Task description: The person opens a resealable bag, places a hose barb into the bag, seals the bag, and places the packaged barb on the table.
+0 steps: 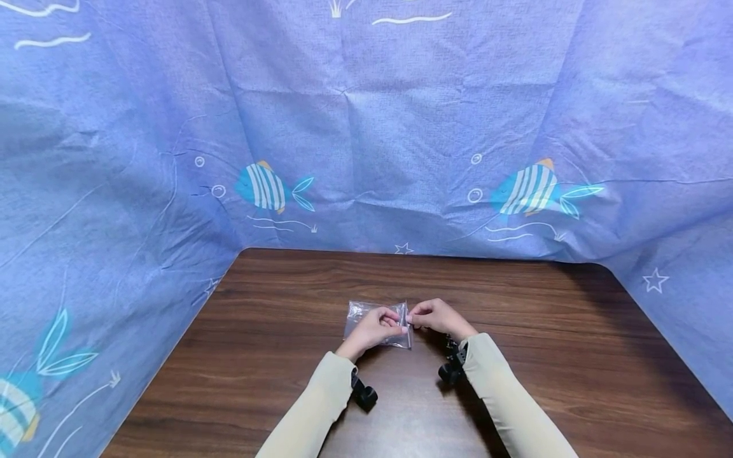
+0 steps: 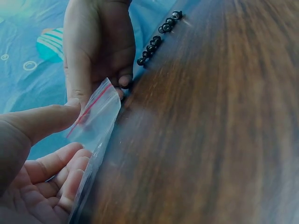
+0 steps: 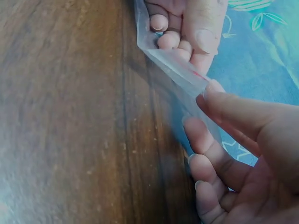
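Observation:
A clear plastic zip bag [image 1: 356, 310] lies on the table between my hands, its red seal line [image 2: 93, 106] showing near the mouth. My left hand [image 1: 375, 327] comes over the bag from the left and holds it near the mouth, thumb by the seal line and fingers curled against the plastic. At the bag's right edge, my right hand [image 1: 438, 317] pinches the plastic between thumb and forefinger; its other fingers [image 3: 205, 168] are bent below. In the right wrist view the mouth edge stretches between both hands.
Small black pieces [image 2: 152, 49] lie in a row on the wooden table [image 1: 275, 331], beyond the right hand in the left wrist view. Black wrist cameras [image 1: 364, 395] hang under both sleeves. A blue fish-print cloth [image 1: 401, 140] surrounds the table's back and sides.

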Action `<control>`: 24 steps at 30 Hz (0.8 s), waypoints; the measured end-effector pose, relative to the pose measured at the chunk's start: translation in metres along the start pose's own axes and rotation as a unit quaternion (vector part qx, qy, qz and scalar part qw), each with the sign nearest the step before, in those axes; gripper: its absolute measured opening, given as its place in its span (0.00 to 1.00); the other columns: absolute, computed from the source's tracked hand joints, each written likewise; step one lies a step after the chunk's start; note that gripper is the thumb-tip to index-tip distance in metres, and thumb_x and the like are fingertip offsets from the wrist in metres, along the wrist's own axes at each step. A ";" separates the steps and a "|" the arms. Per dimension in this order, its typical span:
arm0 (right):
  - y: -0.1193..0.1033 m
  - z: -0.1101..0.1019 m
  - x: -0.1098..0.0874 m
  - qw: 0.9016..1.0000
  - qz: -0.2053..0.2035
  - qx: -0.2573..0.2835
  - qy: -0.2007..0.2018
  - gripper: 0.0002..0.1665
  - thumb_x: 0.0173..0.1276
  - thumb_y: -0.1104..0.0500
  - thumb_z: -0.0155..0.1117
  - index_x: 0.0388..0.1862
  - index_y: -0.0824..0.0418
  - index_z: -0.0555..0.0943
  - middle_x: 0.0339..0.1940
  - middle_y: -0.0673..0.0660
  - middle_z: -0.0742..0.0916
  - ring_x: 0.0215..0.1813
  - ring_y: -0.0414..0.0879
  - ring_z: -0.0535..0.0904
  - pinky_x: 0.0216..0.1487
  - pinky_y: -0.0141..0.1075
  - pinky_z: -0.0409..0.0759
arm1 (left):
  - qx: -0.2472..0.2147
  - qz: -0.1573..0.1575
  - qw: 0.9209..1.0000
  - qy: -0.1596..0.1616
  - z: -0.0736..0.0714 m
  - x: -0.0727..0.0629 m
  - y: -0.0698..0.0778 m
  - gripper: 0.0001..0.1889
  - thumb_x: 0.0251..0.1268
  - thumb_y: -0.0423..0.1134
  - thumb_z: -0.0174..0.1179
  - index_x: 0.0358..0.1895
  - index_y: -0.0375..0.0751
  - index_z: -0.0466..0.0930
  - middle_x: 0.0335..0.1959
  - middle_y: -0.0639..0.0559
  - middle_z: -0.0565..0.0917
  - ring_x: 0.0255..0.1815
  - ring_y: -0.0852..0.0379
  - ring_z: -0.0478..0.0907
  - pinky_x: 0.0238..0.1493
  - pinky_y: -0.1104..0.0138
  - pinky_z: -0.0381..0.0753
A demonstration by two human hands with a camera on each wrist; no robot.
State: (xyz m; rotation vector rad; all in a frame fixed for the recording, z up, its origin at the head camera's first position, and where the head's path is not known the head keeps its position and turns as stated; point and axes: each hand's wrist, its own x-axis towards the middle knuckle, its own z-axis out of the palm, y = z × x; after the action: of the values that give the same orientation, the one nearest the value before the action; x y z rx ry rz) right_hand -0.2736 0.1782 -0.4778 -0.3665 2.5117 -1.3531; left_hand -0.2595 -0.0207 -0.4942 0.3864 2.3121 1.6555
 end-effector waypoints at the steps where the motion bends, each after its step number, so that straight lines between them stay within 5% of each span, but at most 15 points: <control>1: 0.000 -0.001 0.000 1.000 0.001 0.007 -0.002 0.11 0.64 0.59 0.65 0.35 0.67 0.86 0.20 0.49 0.80 0.24 0.41 0.72 0.26 0.31 0.70 | 0.004 -0.003 1.000 0.001 0.000 0.000 0.000 0.17 0.53 0.37 0.69 0.44 0.29 0.78 0.30 0.50 0.80 0.30 0.63 0.74 0.33 0.75 0.74; 24: -0.001 -0.001 0.001 0.998 0.033 0.041 -0.019 0.14 0.60 0.55 0.70 0.37 0.66 0.88 0.24 0.49 0.87 0.28 0.41 0.76 0.31 0.33 0.73 | 0.089 0.015 0.996 0.017 0.005 0.000 0.003 0.11 0.54 0.38 0.69 0.35 0.33 0.83 0.27 0.50 0.82 0.26 0.65 0.73 0.30 0.74 0.74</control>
State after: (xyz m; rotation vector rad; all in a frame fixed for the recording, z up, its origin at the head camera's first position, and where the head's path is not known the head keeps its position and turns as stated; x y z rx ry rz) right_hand -0.2746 0.1784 -0.4762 -0.2865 2.4084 -1.4044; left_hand -0.2570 -0.0155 -0.4927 0.4357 2.4986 1.4848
